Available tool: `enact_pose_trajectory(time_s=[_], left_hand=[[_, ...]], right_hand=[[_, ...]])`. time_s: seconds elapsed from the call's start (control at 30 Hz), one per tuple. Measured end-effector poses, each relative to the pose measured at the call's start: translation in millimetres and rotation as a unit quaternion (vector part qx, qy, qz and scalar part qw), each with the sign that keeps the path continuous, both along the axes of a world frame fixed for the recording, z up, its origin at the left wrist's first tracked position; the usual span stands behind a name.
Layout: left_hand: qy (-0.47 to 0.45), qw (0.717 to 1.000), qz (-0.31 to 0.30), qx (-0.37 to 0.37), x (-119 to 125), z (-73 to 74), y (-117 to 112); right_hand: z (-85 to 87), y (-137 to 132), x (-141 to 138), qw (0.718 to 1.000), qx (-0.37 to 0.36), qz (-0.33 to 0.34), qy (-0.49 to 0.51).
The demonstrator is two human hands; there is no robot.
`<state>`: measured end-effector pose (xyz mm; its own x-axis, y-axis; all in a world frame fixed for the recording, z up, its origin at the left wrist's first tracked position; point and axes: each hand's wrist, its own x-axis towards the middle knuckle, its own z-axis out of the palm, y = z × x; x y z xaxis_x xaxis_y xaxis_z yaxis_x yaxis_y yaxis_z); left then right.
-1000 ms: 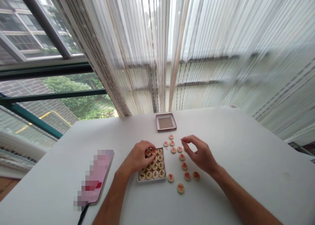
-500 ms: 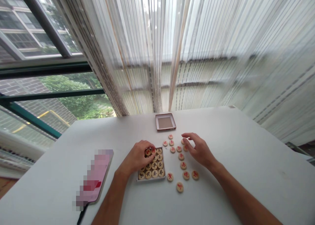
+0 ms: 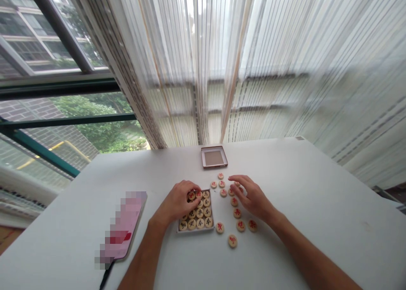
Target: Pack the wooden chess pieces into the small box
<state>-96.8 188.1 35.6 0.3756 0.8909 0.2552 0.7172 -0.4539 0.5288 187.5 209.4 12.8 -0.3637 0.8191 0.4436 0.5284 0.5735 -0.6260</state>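
My left hand [image 3: 179, 200] rests at the upper left of a shallow box [image 3: 196, 230] filled with rows of round Chinese chess pieces, mostly with black characters. Its thumb and index finger close around a red-lettered piece [image 3: 198, 194] in the top row; the hand covers part of the box's left side. To the right, my right hand [image 3: 253, 197] hovers over loose red-lettered pieces, thumb and fingers apart, with nothing seen between them. Partly under its fingertips lies a chess piece [image 3: 231, 191]. Another piece [image 3: 234, 201] is just below the thumb.
An upturned box lid [image 3: 214, 158] lies at the back of the white table [image 3: 272, 163]. More red pieces, among them one near the front [image 3: 232, 241], are scattered right of the box. A pink phone [image 3: 125, 226] with a black cable lies at left. Curtains hang behind.
My right hand has shifted slightly left, its fingertips now nearer the middle pieces. My left hand stays in place at the box.
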Motion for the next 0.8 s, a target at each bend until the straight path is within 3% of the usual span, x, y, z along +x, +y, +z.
enact_pose_trajectory(time_s=[0.27, 0.5, 0.8], left_hand=[[-0.004, 1.0, 0.013, 0.011, 0.1, -3.7, 1.8], [-0.036, 0.997, 0.04, 0.063, 3.0, -6.1, 3.8], [-0.041, 0.994, 0.055, 0.081, 0.5, -10.4, 6.2]], right_hand=[[3.5, -3.9, -2.7, 1.0, 0.019, 0.019, 0.004], [6.5, -0.2, -7.0, 0.999, 0.008, -0.001, 0.034], [12.8, 51.3, -22.3, 0.997, -0.059, -0.023, -0.05]])
